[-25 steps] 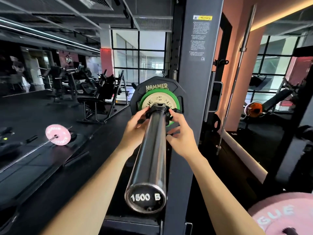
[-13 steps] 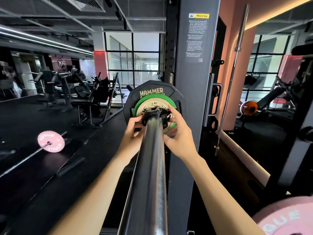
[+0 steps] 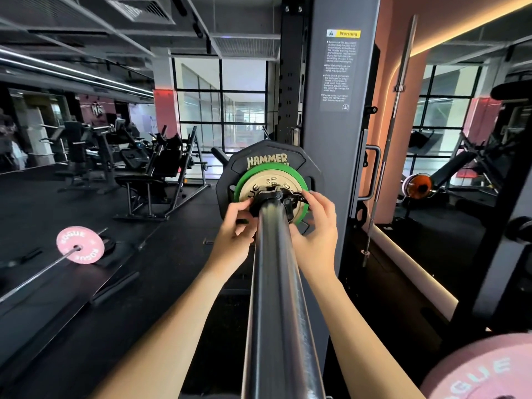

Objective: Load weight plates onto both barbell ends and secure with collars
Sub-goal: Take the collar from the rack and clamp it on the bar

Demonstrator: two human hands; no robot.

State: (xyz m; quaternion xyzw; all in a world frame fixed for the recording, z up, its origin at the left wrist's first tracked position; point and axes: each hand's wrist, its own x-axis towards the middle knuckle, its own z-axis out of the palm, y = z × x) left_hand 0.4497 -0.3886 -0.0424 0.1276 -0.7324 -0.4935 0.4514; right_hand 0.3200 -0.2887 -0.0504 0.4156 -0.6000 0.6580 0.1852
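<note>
Both arms reach forward, left hand [image 3: 234, 226] and right hand [image 3: 315, 226] curled, fingers pinching.

"HAMMER" in gold on black plate [image 3: 260, 162]. "ROGUE" twice on pink plate [image 3: 79, 245] left on floor. "Warning" heads yellow-banded sticker [image 3: 340, 69] on grey upright; small print illegible. "OGUE" on pink plate [image 3: 478, 370], lower right.

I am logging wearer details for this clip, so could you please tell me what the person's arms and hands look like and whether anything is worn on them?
Both forearms are bare as far as the frame shows: no sleeves, watch, bracelet or wrist wraps. The left hand and right hand wear no gloves, and no rings are visible. The fingernails appear short and unpainted.
</note>
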